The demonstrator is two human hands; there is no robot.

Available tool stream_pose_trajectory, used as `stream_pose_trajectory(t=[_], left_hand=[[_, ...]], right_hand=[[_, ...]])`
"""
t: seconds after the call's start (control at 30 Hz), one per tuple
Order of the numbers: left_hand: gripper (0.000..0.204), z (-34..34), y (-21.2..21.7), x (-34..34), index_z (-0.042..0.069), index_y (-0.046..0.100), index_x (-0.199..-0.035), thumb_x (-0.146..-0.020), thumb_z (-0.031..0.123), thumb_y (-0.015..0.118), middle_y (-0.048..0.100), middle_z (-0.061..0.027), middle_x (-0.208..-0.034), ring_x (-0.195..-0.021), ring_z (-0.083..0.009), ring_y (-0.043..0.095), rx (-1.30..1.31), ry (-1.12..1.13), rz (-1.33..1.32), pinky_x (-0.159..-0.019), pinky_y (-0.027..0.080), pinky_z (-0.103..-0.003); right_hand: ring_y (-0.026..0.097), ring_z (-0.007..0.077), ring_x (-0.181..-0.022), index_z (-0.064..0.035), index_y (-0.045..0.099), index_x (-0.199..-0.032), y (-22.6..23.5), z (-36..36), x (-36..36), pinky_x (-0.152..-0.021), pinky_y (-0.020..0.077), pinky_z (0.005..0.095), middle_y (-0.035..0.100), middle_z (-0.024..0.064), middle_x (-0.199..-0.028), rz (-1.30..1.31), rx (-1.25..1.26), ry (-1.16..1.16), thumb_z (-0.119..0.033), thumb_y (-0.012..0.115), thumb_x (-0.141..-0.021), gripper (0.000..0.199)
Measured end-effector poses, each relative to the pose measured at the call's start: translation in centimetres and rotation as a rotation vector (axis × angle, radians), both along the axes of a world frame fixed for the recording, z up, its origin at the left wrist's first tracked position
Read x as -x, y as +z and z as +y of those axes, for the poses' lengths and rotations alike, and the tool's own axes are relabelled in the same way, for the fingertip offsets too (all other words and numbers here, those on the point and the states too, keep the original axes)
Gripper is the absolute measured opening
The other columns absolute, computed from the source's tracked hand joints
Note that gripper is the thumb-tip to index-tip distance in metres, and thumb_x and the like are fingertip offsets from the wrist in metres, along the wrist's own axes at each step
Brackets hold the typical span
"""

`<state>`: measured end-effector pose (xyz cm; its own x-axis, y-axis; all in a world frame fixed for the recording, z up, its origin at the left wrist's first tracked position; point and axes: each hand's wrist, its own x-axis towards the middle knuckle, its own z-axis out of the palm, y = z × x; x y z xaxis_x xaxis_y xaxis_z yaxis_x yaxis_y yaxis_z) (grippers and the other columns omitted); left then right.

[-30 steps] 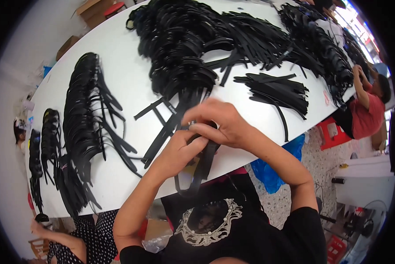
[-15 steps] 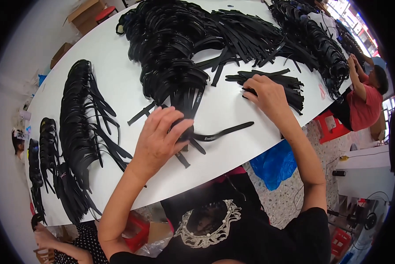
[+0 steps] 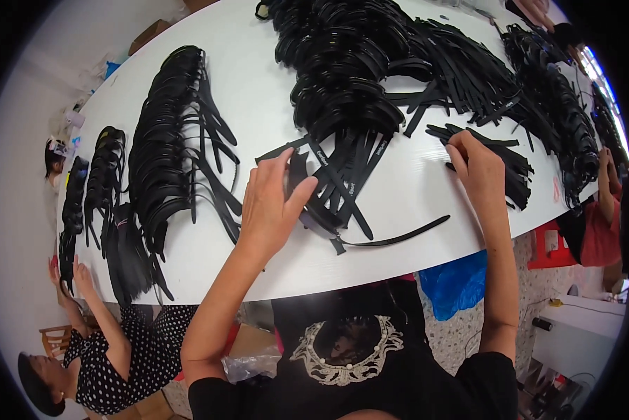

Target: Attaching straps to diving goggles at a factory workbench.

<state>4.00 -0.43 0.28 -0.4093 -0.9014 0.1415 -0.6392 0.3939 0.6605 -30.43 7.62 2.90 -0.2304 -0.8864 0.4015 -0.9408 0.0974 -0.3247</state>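
Between left fingers (image 3: 276, 173), black band (image 3: 298, 168) held; right fingers (image 3: 469, 147) at strap pile (image 3: 517, 168), grip unclear

Head camera: on the person's head, looking down and forward
Shirt (image 3: 419, 371): very near, at the bottom
Left hand (image 3: 267, 210), right hand (image 3: 479, 171): farther, near the middle
Table (image 3: 419, 180): seen from above

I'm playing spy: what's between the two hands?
In the head view, black straps and white tabletop lie between the left hand and right hand.
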Motion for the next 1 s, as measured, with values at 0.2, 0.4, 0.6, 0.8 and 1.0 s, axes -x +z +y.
stream_pose_trajectory(t=[0.2,0.4,0.6,0.8,1.0], left_hand=[[0.065,1.1,1.1,0.1,0.006,0.049,-0.151,-0.098,0.042,0.062,0.063,-0.0165,-0.118,-0.107,-0.0293,0.058,-0.069,-0.037,0.013,-0.099,0.043,-0.039],[0.055,2.2,-0.8,0.5,0.005,0.046,-0.153,-0.104,0.03,0.052,0.062,-0.0149,-0.131,-0.113,-0.0191,0.059,-0.208,0.004,0.538,-0.097,0.044,-0.031],[0.051,3.3,-1.4,0.6,0.0,0.047,-0.151,-0.106,0.025,0.047,0.053,-0.017,-0.148,-0.136,-0.024,0.05,-0.288,0.005,0.712,-0.112,0.039,-0.033],[0.048,4.4,-0.9,1.4,-0.001,0.051,-0.147,-0.105,0.022,0.05,0.056,-0.0147,-0.138,-0.137,-0.0248,0.051,-0.252,-0.028,0.814,-0.114,0.038,-0.035],[0.047,5.0,-0.4,1.6,-0.003,0.052,-0.144,-0.103,0.018,0.054,0.057,-0.0139,-0.131,-0.133,-0.0241,0.055,-0.225,-0.061,0.87,-0.114,0.039,-0.035]], right_hand=[[0.066,0.0114,-0.077,-0.0009,0.068,-0.108,-0.5,-2.6,-3.9,-0.077,0.0525,0.0263,0.07,0.0058,-0.08,-0.502,-0.029,0.206,-0.008,0.068,-0.097,0.013],[0.07,0.0212,-0.074,-0.0043,0.072,-0.104,-1.7,-3.9,-2.9,-0.073,0.0538,0.0318,0.074,0.0107,-0.082,-0.427,-0.071,0.187,-0.012,0.072,-0.092,0.014],[0.07,0.0263,-0.077,-0.0058,0.071,-0.099,-2.4,-3.9,-3.0,-0.072,0.0556,0.0342,0.072,0.0078,-0.093,0.19,0.125,0.374,-0.009,0.075,-0.088,0.012],[0.069,0.0266,-0.082,-0.0073,0.07,-0.096,-2.3,-3.4,-3.6,-0.072,0.0553,0.0361,0.069,0.0063,-0.091,-0.003,-0.013,0.28,-0.01,0.077,-0.085,0.012],[0.07,0.0268,-0.08,-0.0066,0.073,-0.095,-3.6,-2.7,-2.2,-0.072,0.0559,0.0364,0.071,0.0061,-0.088,0.234,0.135,0.351,-0.012,0.079,-0.084,0.013]])
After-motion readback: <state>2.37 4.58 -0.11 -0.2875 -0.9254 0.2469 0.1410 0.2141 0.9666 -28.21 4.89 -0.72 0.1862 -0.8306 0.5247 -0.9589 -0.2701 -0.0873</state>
